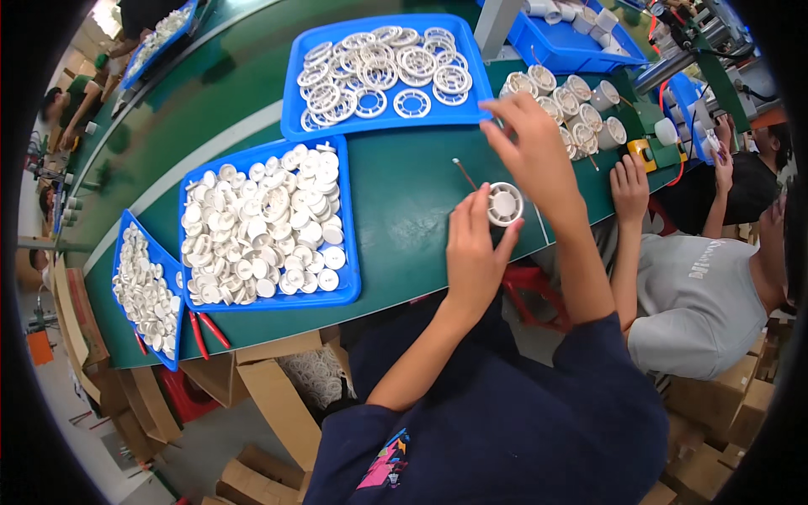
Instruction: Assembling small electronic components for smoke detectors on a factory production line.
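Observation:
Near the table's front edge, my left hand (475,244) is closed around a small round white housing (505,204) with a slotted ring and a disc at its centre. From it a thin reddish-brown wire (466,174) with a small white connector sticks out over the green table. My right hand (534,151) is raised above and beyond the housing, thumb and fingers apart, with nothing seen between them. Just past its fingertips lies a blue tray (295,126) of white spoked rings (412,103). Several white cylindrical units (566,103) with wires stand to its right.
At left, a blue tray (353,290) holds many white caps; a smaller blue tray (172,358) of white parts and red-handled pliers (199,335) lie beyond it. A co-worker's hand (629,187) rests at right beside a yellow device (642,156). Cardboard boxes (282,404) stand below.

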Demonstrator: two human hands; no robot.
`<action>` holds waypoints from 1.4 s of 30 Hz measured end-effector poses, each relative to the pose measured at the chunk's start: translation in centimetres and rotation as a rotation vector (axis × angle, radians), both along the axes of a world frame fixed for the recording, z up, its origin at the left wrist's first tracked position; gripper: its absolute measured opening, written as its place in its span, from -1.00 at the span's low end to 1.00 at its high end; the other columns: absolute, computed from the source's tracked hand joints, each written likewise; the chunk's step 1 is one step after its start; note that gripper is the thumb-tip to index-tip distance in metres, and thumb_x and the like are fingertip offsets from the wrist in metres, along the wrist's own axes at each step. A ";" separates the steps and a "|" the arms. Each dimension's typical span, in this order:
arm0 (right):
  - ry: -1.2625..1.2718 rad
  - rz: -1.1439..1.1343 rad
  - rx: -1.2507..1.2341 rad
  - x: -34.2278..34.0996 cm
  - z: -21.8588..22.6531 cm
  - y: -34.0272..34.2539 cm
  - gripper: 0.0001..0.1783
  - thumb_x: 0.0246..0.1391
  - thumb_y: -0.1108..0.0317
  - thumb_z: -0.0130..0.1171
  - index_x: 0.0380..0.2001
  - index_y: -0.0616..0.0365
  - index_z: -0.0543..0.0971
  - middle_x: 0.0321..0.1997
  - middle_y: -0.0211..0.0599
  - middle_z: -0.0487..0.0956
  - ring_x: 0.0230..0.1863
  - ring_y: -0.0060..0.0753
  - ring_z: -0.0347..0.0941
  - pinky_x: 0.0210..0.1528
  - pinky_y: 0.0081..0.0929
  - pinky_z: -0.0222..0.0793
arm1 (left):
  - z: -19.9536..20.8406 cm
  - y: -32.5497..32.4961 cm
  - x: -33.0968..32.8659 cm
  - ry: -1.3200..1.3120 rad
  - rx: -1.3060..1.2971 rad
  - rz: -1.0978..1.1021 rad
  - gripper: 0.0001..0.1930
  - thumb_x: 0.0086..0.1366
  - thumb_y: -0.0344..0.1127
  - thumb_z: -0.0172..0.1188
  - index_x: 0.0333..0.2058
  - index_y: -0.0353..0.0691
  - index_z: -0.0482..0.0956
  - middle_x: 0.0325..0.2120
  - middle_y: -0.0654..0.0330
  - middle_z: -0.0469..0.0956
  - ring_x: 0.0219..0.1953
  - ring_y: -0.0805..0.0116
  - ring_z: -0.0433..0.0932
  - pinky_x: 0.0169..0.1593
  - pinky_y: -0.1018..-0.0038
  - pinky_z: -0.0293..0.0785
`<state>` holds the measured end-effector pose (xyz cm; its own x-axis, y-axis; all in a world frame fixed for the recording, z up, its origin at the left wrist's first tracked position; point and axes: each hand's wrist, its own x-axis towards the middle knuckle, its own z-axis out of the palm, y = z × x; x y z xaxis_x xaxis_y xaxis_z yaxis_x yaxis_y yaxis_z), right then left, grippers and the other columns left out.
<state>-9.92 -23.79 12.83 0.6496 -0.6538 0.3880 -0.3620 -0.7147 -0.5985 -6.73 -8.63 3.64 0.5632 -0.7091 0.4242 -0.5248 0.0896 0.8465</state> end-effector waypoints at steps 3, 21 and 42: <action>0.230 0.010 -0.322 3.3 -2.9 -5.9 -0.69 0.15 0.31 0.37 -0.10 0.26 0.63 -0.03 0.08 0.57 -0.08 0.13 0.61 -0.09 -0.03 0.56 | 0.9 -0.1 -0.5 0.055 0.013 -0.062 -0.05 0.20 -0.22 0.57 0.41 -0.44 0.18 0.18 -0.27 0.44 0.20 -0.24 0.49 0.25 0.08 0.47; 0.129 0.059 -0.220 4.9 -0.9 -4.1 -0.76 0.04 0.33 0.38 -0.29 0.21 0.56 -0.04 -0.05 0.49 0.04 0.09 0.51 0.06 -0.07 0.46 | 0.0 8.1 6.0 0.498 0.123 -0.085 -0.57 0.46 -0.43 0.31 0.22 -0.42 0.46 0.01 -0.02 0.59 -0.01 0.33 0.66 -0.09 0.41 0.77; 0.124 0.077 -0.180 5.1 -0.5 0.4 -0.72 0.32 0.17 0.15 -0.18 0.20 0.57 -0.18 0.00 0.59 -0.15 0.14 0.58 -0.07 -0.02 0.52 | -0.7 8.7 5.9 0.612 0.070 -0.114 -0.67 0.51 -0.45 0.20 0.17 -0.48 0.50 -0.04 -0.03 0.60 -0.09 0.32 0.67 -0.07 0.39 0.77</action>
<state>-4.80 -23.44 12.38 0.7447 -0.5277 0.4085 -0.3648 -0.8345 -0.4130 -0.81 0.11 2.93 0.6085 -0.7936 -0.0009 0.0668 0.0502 0.9965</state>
